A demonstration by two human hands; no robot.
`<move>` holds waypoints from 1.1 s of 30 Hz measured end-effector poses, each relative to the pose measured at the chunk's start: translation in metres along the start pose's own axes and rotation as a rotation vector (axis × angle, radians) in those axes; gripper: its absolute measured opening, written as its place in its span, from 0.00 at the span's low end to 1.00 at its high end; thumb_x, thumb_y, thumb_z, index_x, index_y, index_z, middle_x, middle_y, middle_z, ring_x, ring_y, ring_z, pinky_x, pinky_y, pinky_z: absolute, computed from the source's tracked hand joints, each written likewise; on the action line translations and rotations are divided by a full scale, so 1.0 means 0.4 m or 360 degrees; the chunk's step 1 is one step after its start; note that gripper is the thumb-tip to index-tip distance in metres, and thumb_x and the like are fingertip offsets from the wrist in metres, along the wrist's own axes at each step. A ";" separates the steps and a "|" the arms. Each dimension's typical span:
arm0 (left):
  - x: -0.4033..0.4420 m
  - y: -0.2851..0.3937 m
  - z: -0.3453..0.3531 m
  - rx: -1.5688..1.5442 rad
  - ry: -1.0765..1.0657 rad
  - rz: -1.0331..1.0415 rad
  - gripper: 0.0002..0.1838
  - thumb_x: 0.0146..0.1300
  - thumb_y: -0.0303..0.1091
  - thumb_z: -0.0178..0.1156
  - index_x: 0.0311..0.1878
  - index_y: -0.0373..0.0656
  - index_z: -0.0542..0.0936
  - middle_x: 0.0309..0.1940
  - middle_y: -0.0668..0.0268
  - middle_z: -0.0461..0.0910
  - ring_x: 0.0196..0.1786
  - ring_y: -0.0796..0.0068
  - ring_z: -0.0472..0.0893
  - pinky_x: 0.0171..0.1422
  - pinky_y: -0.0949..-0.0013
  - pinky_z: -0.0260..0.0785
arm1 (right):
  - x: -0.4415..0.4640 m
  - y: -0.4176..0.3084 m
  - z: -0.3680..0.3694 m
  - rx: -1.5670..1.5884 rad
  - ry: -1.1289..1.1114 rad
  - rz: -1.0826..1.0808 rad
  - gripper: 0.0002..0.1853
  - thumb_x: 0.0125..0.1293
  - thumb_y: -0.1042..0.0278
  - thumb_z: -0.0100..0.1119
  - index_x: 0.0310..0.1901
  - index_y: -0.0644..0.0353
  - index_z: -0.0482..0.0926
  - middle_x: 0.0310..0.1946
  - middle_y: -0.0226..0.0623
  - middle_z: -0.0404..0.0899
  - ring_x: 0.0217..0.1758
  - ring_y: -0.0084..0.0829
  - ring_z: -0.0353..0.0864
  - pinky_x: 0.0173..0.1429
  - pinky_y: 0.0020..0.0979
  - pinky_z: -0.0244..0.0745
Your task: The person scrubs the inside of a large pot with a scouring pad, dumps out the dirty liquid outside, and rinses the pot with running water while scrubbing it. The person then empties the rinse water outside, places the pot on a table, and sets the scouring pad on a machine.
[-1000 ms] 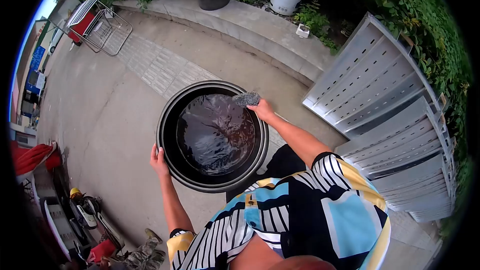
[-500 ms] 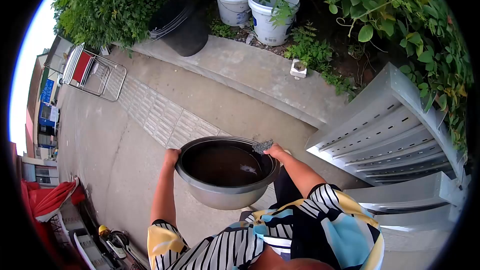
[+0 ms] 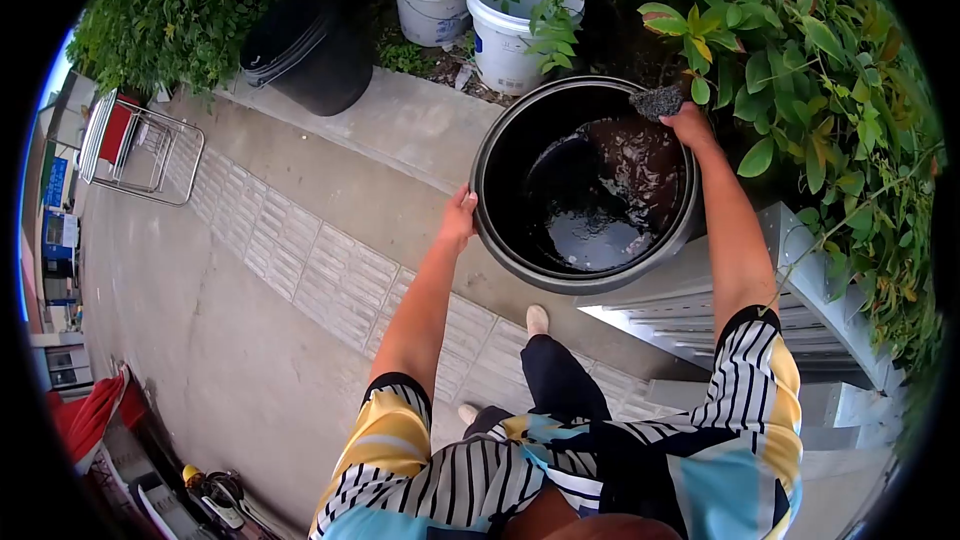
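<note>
A large dark basin [image 3: 560, 283] is held out in front of me at arm's length, its mouth turned toward me. Dark brownish water [image 3: 640, 170] lies inside, rippled and foamy toward the upper right. My left hand [image 3: 460, 215] grips the left rim, fingers closed around the edge. At the upper right rim, my right hand [image 3: 688, 125] is closed on the basin and also pinches a grey steel wool scrubber [image 3: 655, 102] against it. The undersides of both grips are hidden.
Beyond a low concrete kerb [image 3: 400, 130] stand two white buckets [image 3: 510, 45] and a black bucket [image 3: 320, 65] among plants. Leafy branches [image 3: 800, 50] hang at the right, above a perforated grey metal structure [image 3: 850, 290]. A metal-framed chair [image 3: 150, 155] stands far left.
Both arms have stretched forward and right, carrying the basin away from my body toward the kerb and plants. The basin has tilted and its water is now stirred. A foot has come into view.
</note>
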State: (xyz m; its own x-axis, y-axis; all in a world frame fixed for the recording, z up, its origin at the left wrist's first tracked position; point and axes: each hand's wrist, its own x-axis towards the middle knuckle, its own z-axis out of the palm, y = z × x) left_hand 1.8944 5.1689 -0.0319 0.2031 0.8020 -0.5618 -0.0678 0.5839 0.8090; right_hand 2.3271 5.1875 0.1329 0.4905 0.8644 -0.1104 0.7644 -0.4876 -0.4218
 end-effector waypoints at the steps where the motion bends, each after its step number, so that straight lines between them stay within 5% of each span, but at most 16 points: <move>1: -0.021 -0.012 -0.017 -0.0053 -0.0032 0.0010 0.24 0.67 0.40 0.48 0.66 0.52 0.59 0.39 0.69 0.77 0.33 0.76 0.78 0.31 0.64 0.73 | -0.008 -0.002 0.010 0.0032 -0.0039 -0.0048 0.22 0.48 0.61 0.67 0.41 0.69 0.76 0.39 0.51 0.79 0.44 0.45 0.78 0.49 0.37 0.70; 6: -0.172 -0.088 -0.241 0.0191 -0.0103 0.0126 0.26 0.67 0.38 0.49 0.67 0.48 0.56 0.34 0.67 0.78 0.30 0.76 0.78 0.29 0.70 0.72 | -0.202 -0.079 0.121 0.0095 -0.0123 -0.0084 0.21 0.49 0.58 0.66 0.42 0.64 0.77 0.42 0.52 0.78 0.48 0.47 0.76 0.51 0.39 0.69; 11: -0.446 -0.200 -0.649 0.0209 0.0251 0.0365 0.25 0.67 0.36 0.50 0.65 0.43 0.60 0.37 0.66 0.78 0.33 0.81 0.77 0.32 0.75 0.71 | -0.554 -0.259 0.408 0.0378 -0.0367 -0.0045 0.20 0.50 0.56 0.66 0.38 0.65 0.78 0.38 0.52 0.78 0.44 0.49 0.77 0.47 0.40 0.70; 12: -0.518 -0.206 -0.732 0.0157 0.0380 0.0345 0.23 0.67 0.34 0.49 0.64 0.41 0.62 0.29 0.73 0.76 0.23 0.87 0.69 0.24 0.80 0.61 | -0.620 -0.288 0.498 0.0608 -0.0473 -0.0033 0.20 0.50 0.56 0.65 0.37 0.66 0.78 0.38 0.53 0.78 0.44 0.49 0.77 0.48 0.40 0.70; 14: -0.776 -0.187 -0.952 0.0384 0.0669 0.0291 0.23 0.67 0.32 0.48 0.65 0.40 0.62 0.22 0.76 0.71 0.20 0.89 0.63 0.22 0.80 0.55 | -0.846 -0.419 0.729 0.0726 -0.0599 -0.0133 0.18 0.50 0.60 0.65 0.38 0.65 0.78 0.34 0.51 0.79 0.40 0.46 0.79 0.46 0.36 0.71; 20: -1.143 -0.025 -1.207 0.0844 0.0998 -0.0045 0.21 0.66 0.30 0.49 0.60 0.32 0.65 0.33 0.63 0.79 0.29 0.82 0.75 0.28 0.79 0.65 | -1.184 -0.601 1.071 0.1048 -0.1261 -0.0003 0.19 0.49 0.58 0.65 0.38 0.64 0.79 0.35 0.46 0.81 0.41 0.39 0.80 0.48 0.34 0.71; 22: -1.152 0.042 -1.218 0.1110 0.1084 -0.0312 0.21 0.65 0.29 0.50 0.59 0.32 0.66 0.35 0.62 0.80 0.30 0.80 0.77 0.29 0.78 0.67 | -1.228 -0.619 1.083 0.1035 -0.1400 0.0029 0.19 0.49 0.59 0.65 0.39 0.64 0.79 0.35 0.45 0.81 0.41 0.38 0.80 0.47 0.33 0.71; 23: -1.132 0.051 -1.218 0.1133 0.1176 -0.0173 0.14 0.61 0.28 0.52 0.48 0.30 0.75 0.27 0.63 0.79 0.24 0.78 0.75 0.23 0.74 0.65 | -1.233 -0.606 1.115 0.1029 -0.1434 0.0079 0.19 0.48 0.60 0.66 0.39 0.64 0.79 0.35 0.45 0.81 0.40 0.37 0.80 0.47 0.33 0.71; 25: -1.028 0.108 -1.190 0.1305 0.0963 -0.0426 0.10 0.58 0.29 0.53 0.36 0.30 0.77 0.21 0.64 0.76 0.19 0.77 0.73 0.19 0.72 0.63 | -1.194 -0.545 1.200 0.1103 -0.1483 0.0151 0.18 0.47 0.63 0.68 0.37 0.67 0.79 0.33 0.43 0.81 0.36 0.33 0.80 0.44 0.32 0.72; 27: -0.841 0.174 -1.102 0.1389 0.0865 -0.0530 0.12 0.54 0.29 0.53 0.17 0.35 0.74 0.10 0.66 0.68 0.10 0.76 0.66 0.11 0.69 0.55 | -1.057 -0.464 1.134 0.1149 -0.1539 0.0374 0.17 0.49 0.67 0.67 0.34 0.74 0.77 0.29 0.44 0.79 0.30 0.33 0.78 0.35 0.34 0.73; 29: -0.538 0.195 -1.069 0.1560 0.0578 -0.0484 0.14 0.53 0.30 0.54 0.14 0.36 0.73 0.08 0.65 0.66 0.07 0.75 0.62 0.09 0.67 0.51 | -0.871 -0.355 1.005 0.1516 -0.1529 0.0683 0.15 0.50 0.72 0.66 0.36 0.74 0.77 0.30 0.45 0.79 0.31 0.34 0.79 0.36 0.37 0.74; 33: -0.094 0.512 -0.365 0.1957 0.0568 -0.0075 0.13 0.50 0.32 0.55 0.25 0.26 0.77 0.19 0.49 0.77 0.19 0.56 0.78 0.20 0.59 0.68 | -0.473 -0.110 0.590 0.1472 -0.1320 0.0990 0.10 0.55 0.71 0.61 0.34 0.71 0.78 0.30 0.45 0.80 0.29 0.37 0.80 0.35 0.38 0.74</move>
State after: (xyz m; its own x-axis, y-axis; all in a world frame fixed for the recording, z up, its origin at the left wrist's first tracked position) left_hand 1.7302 5.2769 0.1297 -0.1042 0.8845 -0.4547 0.9142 0.2652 0.3065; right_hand 2.1018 5.0743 -0.0399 0.0062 0.5161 -0.8565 -0.1968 -0.8392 -0.5070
